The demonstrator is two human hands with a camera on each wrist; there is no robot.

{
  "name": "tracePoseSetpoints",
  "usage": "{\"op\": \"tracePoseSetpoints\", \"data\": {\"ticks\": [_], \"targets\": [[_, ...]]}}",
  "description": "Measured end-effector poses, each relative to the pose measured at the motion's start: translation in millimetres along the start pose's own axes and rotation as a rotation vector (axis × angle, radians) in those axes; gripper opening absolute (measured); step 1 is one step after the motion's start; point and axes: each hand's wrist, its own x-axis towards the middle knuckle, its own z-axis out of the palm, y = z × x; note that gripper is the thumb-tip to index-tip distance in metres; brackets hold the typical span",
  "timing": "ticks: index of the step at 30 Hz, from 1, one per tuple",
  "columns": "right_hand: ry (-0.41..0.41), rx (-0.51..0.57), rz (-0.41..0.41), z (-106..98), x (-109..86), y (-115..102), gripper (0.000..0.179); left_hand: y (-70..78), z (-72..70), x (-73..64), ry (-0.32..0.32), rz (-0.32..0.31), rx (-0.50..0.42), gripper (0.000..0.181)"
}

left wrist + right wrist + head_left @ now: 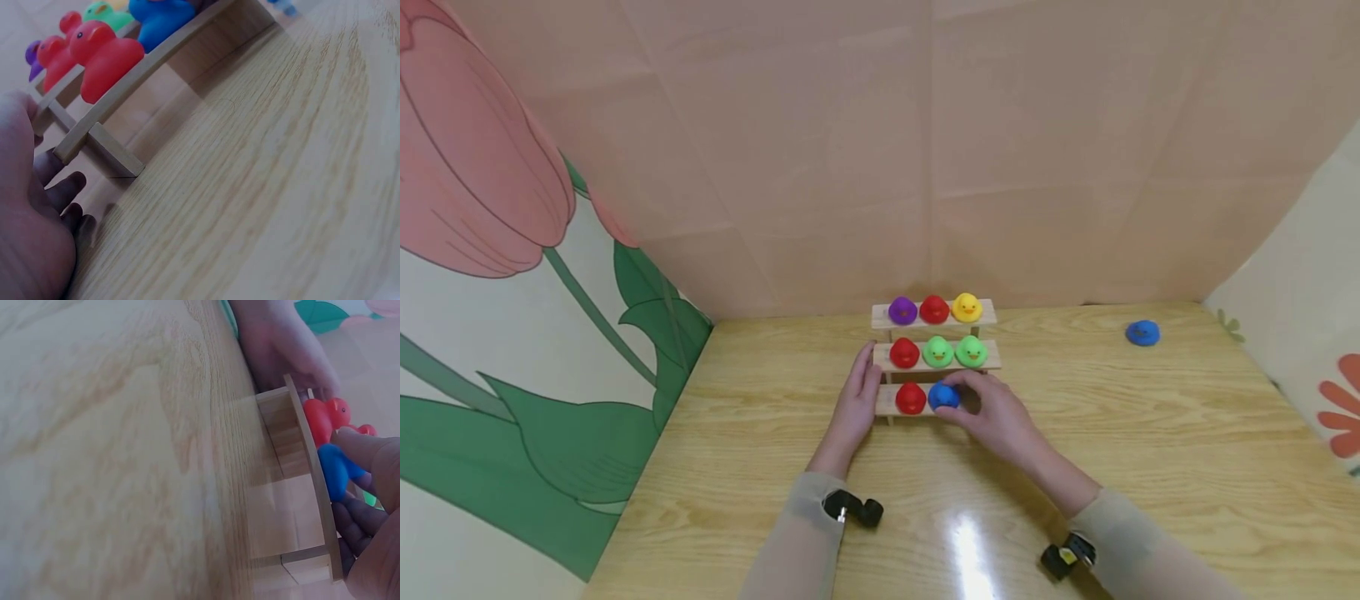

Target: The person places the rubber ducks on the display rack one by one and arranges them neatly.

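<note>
A three-tier wooden stand [937,357] carries small rubber ducks. On its lowest step, a red duck [911,398] sits beside a blue duck [943,396]. My right hand [1000,414] pinches that blue duck between thumb and fingers, close over the step. With fairly straight fingers, my left hand [855,398] rests against the stand's left end; in the left wrist view its fingers [65,190] lie by the shelf's end. On the middle step are a red duck [904,353] and two green ducks [955,352]. The top step bears purple [902,311], red [935,310] and yellow [967,308] ducks.
Another blue duck [1143,333] lies apart on the wooden table [737,517], toward the back right. Behind the table hangs a pinkish-brown cloth [820,167]. Printed flower panels [490,167] line the sides.
</note>
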Motion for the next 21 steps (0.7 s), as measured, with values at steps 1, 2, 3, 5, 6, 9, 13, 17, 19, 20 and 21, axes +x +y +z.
{"op": "tracePoseSetpoints", "data": {"ticks": [1, 2, 3, 5, 6, 9, 13, 17, 19, 20, 21], "targets": [[0.000, 0.000, -0.001, -0.1, 0.0, -0.1, 0.034, 0.1, 0.1, 0.2, 0.000, -0.001, 0.002, 0.058], [-0.001, 0.003, -0.002, -0.3, -0.2, -0.1, 0.034, 0.0, 0.1, 0.5, 0.001, -0.002, 0.004, 0.058], [-0.003, 0.008, 0.000, -0.7, -0.4, -0.2, 0.035, 0.0, 0.1, 0.7, 0.002, -0.005, 0.006, 0.058], [-0.007, 0.016, 0.004, -2.1, -1.7, -0.4, 0.036, 0.0, 0.2, 0.8, 0.001, -0.009, 0.007, 0.058], [-0.006, 0.017, 0.005, -3.2, -2.8, -0.4, 0.038, -0.1, 0.2, 0.7, 0.002, -0.009, 0.007, 0.058], [0.005, 0.016, 0.014, -8.5, -7.8, 0.5, 0.044, 0.0, -0.1, 0.2, 0.001, -0.007, 0.005, 0.058], [0.045, 0.000, 0.032, -20.4, -16.4, 5.0, 0.050, 0.2, -0.4, 0.1, -0.005, 0.001, -0.004, 0.058], [0.085, -0.016, 0.046, -36.2, -23.1, 12.2, 0.051, -0.2, -0.4, 0.6, -0.006, 0.001, -0.005, 0.058], [0.109, -0.023, 0.041, -45.1, -26.3, 16.0, 0.051, -0.3, -0.4, 0.6, -0.005, 0.002, -0.004, 0.058], [0.123, -0.029, 0.039, -49.8, -28.0, 17.8, 0.051, -0.4, -0.4, 0.6, -0.005, 0.005, -0.005, 0.058], [0.138, -0.036, 0.034, -55.0, -29.7, 19.8, 0.051, -0.3, -0.4, 0.5, -0.005, 0.007, -0.005, 0.058]]}}
